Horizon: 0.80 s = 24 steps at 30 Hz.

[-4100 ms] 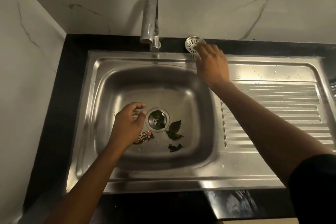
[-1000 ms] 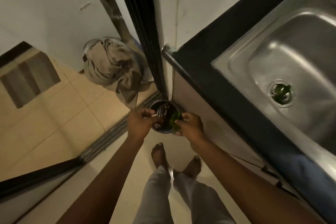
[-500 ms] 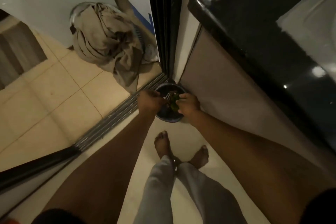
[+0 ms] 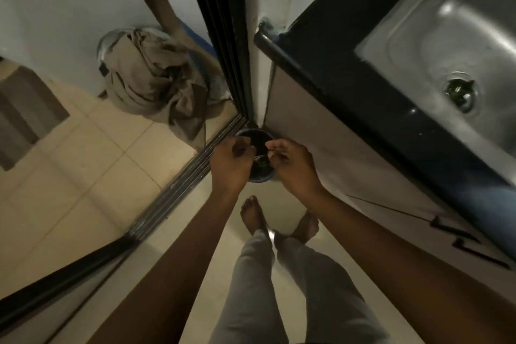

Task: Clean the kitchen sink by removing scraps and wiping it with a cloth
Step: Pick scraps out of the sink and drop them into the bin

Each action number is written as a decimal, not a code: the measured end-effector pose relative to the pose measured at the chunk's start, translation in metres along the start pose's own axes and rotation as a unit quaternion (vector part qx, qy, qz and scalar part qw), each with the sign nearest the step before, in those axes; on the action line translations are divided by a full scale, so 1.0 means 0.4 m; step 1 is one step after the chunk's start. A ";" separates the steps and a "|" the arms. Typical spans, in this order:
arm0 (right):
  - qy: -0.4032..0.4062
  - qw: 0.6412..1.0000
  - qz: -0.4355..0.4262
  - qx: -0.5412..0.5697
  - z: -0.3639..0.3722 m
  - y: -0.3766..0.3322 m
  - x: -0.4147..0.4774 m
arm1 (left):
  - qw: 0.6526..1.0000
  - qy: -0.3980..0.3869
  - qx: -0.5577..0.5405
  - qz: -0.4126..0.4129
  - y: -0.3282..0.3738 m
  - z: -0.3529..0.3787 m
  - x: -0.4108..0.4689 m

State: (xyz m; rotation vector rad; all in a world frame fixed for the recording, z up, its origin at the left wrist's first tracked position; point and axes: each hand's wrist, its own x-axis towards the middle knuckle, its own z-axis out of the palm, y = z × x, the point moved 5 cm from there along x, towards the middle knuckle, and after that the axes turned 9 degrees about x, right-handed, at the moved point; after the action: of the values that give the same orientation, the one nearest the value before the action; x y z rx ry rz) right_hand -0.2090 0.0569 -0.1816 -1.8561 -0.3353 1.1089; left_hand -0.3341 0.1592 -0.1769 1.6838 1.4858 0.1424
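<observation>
Hands (image 4: 259, 160) hover loosely curled, empty, over a floor bin (image 4: 258, 138) beside the sink (image 4: 435, 45) counter.

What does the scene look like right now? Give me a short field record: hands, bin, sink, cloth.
left hand: over the bin, fingers curled, hold unclear
right hand: over the bin, fingertips pinched, hold unclear
bin: small, dark, on the floor by the cabinet; scraps inside
sink: green scraps in the drain
cloth: beige heap draped over a round container, untouched
</observation>
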 end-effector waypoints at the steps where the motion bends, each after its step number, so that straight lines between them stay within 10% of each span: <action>1: 0.000 1.000 -0.016 0.013 -0.018 -0.039 -0.042 | 1.000 0.000 -0.007 0.025 0.041 -0.024 -0.029; 10: 0.107 0.982 -0.122 0.092 -0.248 -0.293 -0.330 | 0.982 -0.061 -0.041 0.173 0.366 -0.166 -0.242; 24: 0.266 0.938 -0.164 0.153 -0.748 -0.323 -0.389 | 0.938 -0.176 -0.005 0.297 0.768 0.099 -0.340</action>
State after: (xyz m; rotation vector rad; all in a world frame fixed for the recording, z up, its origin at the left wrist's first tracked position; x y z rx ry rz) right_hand -0.0284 -0.1398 0.0616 -1.6631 -0.1372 0.3799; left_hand -0.1173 0.0480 0.0574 1.9824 0.6839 0.1599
